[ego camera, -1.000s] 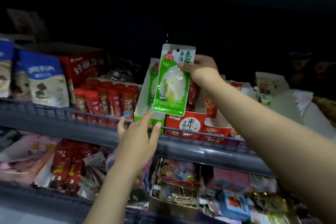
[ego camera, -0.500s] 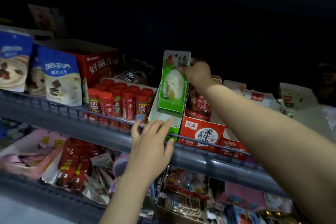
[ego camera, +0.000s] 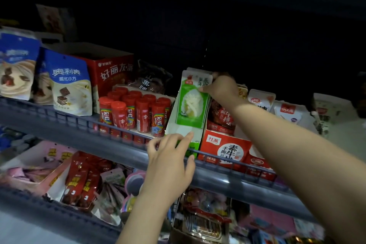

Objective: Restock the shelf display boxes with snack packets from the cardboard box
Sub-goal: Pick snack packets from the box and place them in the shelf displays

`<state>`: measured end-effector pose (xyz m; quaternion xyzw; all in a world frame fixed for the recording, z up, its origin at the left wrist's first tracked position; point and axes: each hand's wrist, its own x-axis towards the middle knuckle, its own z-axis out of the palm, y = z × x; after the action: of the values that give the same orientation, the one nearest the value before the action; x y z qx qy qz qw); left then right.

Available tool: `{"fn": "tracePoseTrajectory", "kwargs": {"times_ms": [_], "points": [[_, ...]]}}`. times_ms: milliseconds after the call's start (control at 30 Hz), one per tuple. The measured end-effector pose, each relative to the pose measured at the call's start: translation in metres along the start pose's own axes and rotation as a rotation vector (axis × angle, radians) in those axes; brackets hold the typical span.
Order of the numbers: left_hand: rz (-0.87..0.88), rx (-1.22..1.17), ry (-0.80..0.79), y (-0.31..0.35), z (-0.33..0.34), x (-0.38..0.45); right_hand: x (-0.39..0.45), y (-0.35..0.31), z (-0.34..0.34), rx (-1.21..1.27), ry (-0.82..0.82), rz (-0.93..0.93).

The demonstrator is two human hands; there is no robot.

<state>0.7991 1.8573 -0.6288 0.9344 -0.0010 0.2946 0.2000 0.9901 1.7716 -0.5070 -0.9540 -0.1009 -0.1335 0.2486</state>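
Note:
A green-and-white snack packet (ego camera: 191, 103) stands upright inside a white and green display box (ego camera: 183, 131) on the upper shelf. My right hand (ego camera: 220, 88) pinches the packet's top right edge. My left hand (ego camera: 171, 161) is spread with straight fingers, its fingertips touching the front of that display box at the shelf rail. The cardboard box is out of view.
Red candy tubes (ego camera: 136, 113) stand left of the display box; a red display box (ego camera: 224, 148) of red packets sits right of it. Blue cookie bags (ego camera: 70, 85) line the far left. A grey shelf rail (ego camera: 79, 123) runs along the front. Mixed snacks fill the lower shelf (ego camera: 89, 182).
My right hand has lowered the green packet from in front of the shelf down into the display box. My left hand has risen to touch the box front.

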Motion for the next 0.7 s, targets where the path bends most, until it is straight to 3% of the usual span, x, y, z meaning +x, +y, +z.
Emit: {"fn": "tracePoseTrajectory", "kwargs": {"times_ms": [267,700], "points": [[0.001,-0.01,0.007,-0.002,0.004,-0.001,-0.001,0.006,-0.001,-0.168,0.104,-0.023],[-0.025,-0.021,-0.048,0.004,-0.004,-0.002,-0.015,0.008,-0.001,0.098,0.258,0.046]]}}
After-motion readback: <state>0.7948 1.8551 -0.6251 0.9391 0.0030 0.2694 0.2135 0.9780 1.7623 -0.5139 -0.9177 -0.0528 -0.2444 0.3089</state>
